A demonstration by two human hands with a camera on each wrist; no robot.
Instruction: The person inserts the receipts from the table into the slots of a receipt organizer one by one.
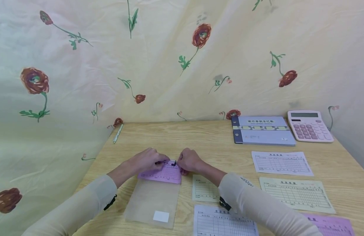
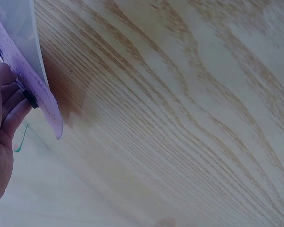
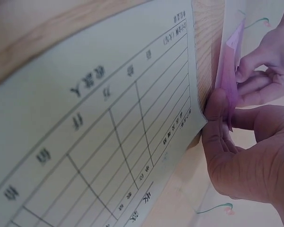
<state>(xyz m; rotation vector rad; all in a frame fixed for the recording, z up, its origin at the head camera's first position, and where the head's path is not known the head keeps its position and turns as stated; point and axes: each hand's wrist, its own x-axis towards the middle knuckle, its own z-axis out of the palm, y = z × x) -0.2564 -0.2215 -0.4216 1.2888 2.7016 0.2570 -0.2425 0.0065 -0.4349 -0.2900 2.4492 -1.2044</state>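
A pink printed form [image 1: 167, 173] lies across the upper end of a translucent folder [image 1: 151, 198]. Over the form's top edge runs a thin bar with black end pieces [image 1: 173, 163], which looks like a paper fastener. My left hand [image 1: 148, 160] grips the form at this bar; in the left wrist view the thumb lies by the bar, with fingers [image 2: 20, 113] behind it. At the form's right corner my right hand [image 1: 190, 160] pinches the edge between thumb and fingers, as the right wrist view shows. Its fingertips are partly hidden.
Right of the folder lie a pale green form [image 1: 204, 188] and a white form [image 1: 224, 223]. Farther right are another white form [image 1: 280, 163], a green form [image 1: 298, 195] and a pink form [image 1: 332, 224]. A blue ledger [image 1: 264, 136], a calculator [image 1: 310, 126] and a pen [image 1: 118, 133] lie at the back.
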